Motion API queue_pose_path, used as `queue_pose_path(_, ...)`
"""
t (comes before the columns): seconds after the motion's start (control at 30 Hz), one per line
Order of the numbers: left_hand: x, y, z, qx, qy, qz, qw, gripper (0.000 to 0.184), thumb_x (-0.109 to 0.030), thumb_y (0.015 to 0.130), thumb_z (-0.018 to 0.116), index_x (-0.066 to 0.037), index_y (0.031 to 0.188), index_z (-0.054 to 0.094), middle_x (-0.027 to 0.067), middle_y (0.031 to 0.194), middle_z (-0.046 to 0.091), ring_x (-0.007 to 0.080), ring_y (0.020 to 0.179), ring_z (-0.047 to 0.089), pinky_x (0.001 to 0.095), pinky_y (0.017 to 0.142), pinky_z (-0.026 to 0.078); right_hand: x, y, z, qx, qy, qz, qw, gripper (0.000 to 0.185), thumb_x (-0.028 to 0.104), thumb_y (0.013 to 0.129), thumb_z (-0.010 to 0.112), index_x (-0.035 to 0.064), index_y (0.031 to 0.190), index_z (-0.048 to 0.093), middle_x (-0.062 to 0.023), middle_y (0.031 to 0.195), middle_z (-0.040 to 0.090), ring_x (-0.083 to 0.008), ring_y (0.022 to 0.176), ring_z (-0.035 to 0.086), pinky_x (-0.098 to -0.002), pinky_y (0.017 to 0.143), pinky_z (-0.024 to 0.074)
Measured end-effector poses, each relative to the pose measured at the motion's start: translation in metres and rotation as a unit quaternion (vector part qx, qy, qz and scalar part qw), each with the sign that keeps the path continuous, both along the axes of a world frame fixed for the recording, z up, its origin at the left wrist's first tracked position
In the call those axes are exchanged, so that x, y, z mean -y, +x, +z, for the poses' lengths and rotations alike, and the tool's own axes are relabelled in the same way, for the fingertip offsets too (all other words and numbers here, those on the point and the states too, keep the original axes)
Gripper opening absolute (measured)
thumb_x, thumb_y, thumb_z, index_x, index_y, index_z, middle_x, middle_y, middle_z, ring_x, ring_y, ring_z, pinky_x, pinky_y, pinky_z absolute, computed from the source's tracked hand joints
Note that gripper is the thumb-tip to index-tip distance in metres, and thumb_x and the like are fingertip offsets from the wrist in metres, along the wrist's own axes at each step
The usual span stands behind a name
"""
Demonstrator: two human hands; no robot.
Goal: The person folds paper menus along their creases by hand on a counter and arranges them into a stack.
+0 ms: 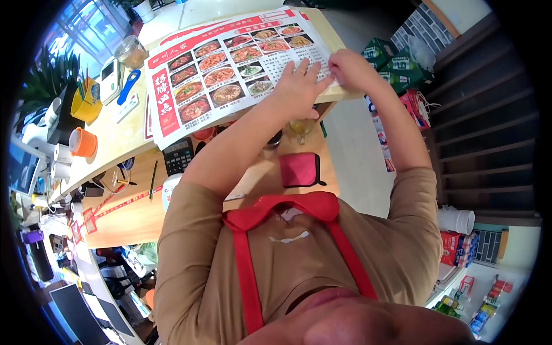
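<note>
A large printed menu sheet, red and white with rows of dish photos, lies on top of other sheets at the counter's front edge. My left hand rests flat on its lower right part, fingers spread. At the sheet's right edge, my right hand has its fingers curled and pressed together on the paper's edge. The two hands are close to each other, and the fingertips of the right one are partly hidden.
Left on the counter are a glass jar, a blue-handled tool, a yellow holder and an orange cup. Below lie a calculator and a pink cloth. Green boxes stand right.
</note>
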State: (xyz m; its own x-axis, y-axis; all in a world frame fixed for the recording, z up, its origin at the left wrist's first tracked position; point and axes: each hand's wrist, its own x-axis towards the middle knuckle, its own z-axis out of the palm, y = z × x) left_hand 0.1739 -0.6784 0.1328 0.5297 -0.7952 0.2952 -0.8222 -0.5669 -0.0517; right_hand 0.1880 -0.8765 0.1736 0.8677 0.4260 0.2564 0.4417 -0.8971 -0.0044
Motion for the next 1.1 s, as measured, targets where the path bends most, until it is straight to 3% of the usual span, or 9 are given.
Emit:
queue_pose_path(0.1, 0.0, 0.0, -0.003, 0.008, -0.019, -0.008, 1.0, 0.087, -0.039, 0.064, 0.075, -0.021, 0.138, 0.032, 0.0172, 0.142, 0.03, 0.0359, 0.132, 0.027, 0.0512, 0.106, 0.022, 0.018, 0.017, -0.011, 0.096, -0.03, -0.071, 0.992, 0.01, 0.01, 0.075, 0.056, 0.0034, 0.081, 0.061, -0.0158, 0.08, 0.06, -0.035, 0.079, 0.056, -0.0422, 0.07, 0.0449)
queue_pose_path(0.2, -0.001, -0.001, 0.001, 0.007, -0.006, -0.002, 1.0, 0.087, -0.04, 0.064, 0.075, -0.021, 0.138, 0.033, 0.0172, 0.141, 0.031, 0.0362, 0.131, 0.028, 0.0514, 0.105, 0.023, 0.005, 0.008, -0.003, 0.095, 0.055, -0.022, 0.994, 0.01, 0.011, 0.076, 0.057, 0.004, 0.081, 0.061, -0.0159, 0.081, 0.06, -0.0343, 0.079, 0.056, -0.0415, 0.069, 0.0449)
queue_pose_path(0.23, -0.001, 0.0, 0.0, 0.012, -0.018, -0.003, 1.0, 0.087, -0.04, 0.064, 0.075, -0.021, 0.138, 0.033, 0.0171, 0.141, 0.031, 0.0363, 0.131, 0.028, 0.0516, 0.105, 0.023, -0.006, 0.001, 0.003, 0.036, 0.134, -0.029, 0.99, 0.011, 0.013, 0.077, 0.059, 0.0038, 0.082, 0.06, -0.0158, 0.083, 0.059, -0.0337, 0.079, 0.056, -0.0402, 0.07, 0.0446)
queue_pose_path(0.33, -0.002, 0.001, -0.005, 0.014, -0.031, -0.012, 0.999, 0.086, -0.04, 0.064, 0.075, -0.022, 0.137, 0.033, 0.017, 0.141, 0.031, 0.0364, 0.131, 0.028, 0.052, 0.105, 0.023, -0.004, 0.004, -0.015, -0.014, 0.169, -0.041, 0.985, 0.012, 0.015, 0.078, 0.06, 0.0036, 0.082, 0.06, -0.0156, 0.083, 0.059, -0.0335, 0.079, 0.056, -0.0394, 0.07, 0.0445)
queue_pose_path(0.57, -0.006, -0.019, 0.016, 0.036, 0.04, 0.06, 0.997, 0.083, -0.038, 0.067, 0.074, -0.021, 0.137, 0.033, 0.0163, 0.14, 0.034, 0.0355, 0.129, 0.032, 0.0551, 0.102, 0.026, 0.0, 0.009, -0.022, 0.033, 0.121, -0.036, 0.991, 0.01, 0.013, 0.078, 0.061, 0.0045, 0.082, 0.059, -0.0142, 0.083, 0.058, -0.0327, 0.082, 0.055, -0.0397, 0.071, 0.0438)
queue_pose_path(0.73, -0.073, -0.03, 0.023, -0.021, -0.041, 0.093, 0.995, 0.082, -0.038, 0.07, 0.072, -0.019, 0.138, 0.031, 0.0163, 0.138, 0.036, 0.0339, 0.128, 0.035, 0.0562, 0.101, 0.027, -0.002, 0.005, -0.028, 0.081, 0.13, -0.057, 0.987, 0.011, 0.017, 0.08, 0.06, 0.0069, 0.085, 0.06, -0.014, 0.085, 0.058, -0.032, 0.082, 0.055, -0.0396, 0.072, 0.0442)
queue_pose_path(0.87, -0.155, -0.035, 0.029, -0.002, -0.033, 0.205, 0.978, 0.075, -0.038, 0.074, 0.068, -0.016, 0.137, 0.033, 0.0142, 0.139, 0.036, 0.0314, 0.128, 0.036, 0.0532, 0.101, 0.029, -0.004, -0.002, -0.024, 0.071, 0.123, -0.086, 0.986, 0.012, 0.019, 0.082, 0.058, 0.009, 0.087, 0.061, -0.0141, 0.086, 0.058, -0.0321, 0.082, 0.056, -0.0398, 0.072, 0.0445)
queue_pose_path(1.0, -0.214, -0.033, 0.026, -0.057, -0.027, 0.24, 0.969, 0.075, -0.047, 0.075, 0.064, -0.015, 0.136, 0.036, 0.0133, 0.139, 0.036, 0.0305, 0.127, 0.036, 0.0519, 0.1, 0.03, -0.008, 0.004, -0.015, 0.018, 0.078, -0.133, 0.988, 0.013, 0.019, 0.083, 0.056, 0.0097, 0.089, 0.061, -0.0146, 0.088, 0.059, -0.0321, 0.082, 0.057, -0.0401, 0.073, 0.0453)
queue_pose_path(1.1, -0.228, -0.034, 0.028, -0.108, -0.045, 0.233, 0.966, 0.076, -0.048, 0.075, 0.064, -0.012, 0.136, 0.036, 0.0168, 0.139, 0.036, 0.0326, 0.125, 0.039, 0.0481, 0.101, 0.03, -0.03, 0.011, -0.007, 0.059, 0.105, -0.102, 0.987, 0.014, 0.019, 0.084, 0.054, 0.0082, 0.089, 0.061, -0.0158, 0.09, 0.059, -0.0317, 0.083, 0.057, -0.0402, 0.073, 0.0459)
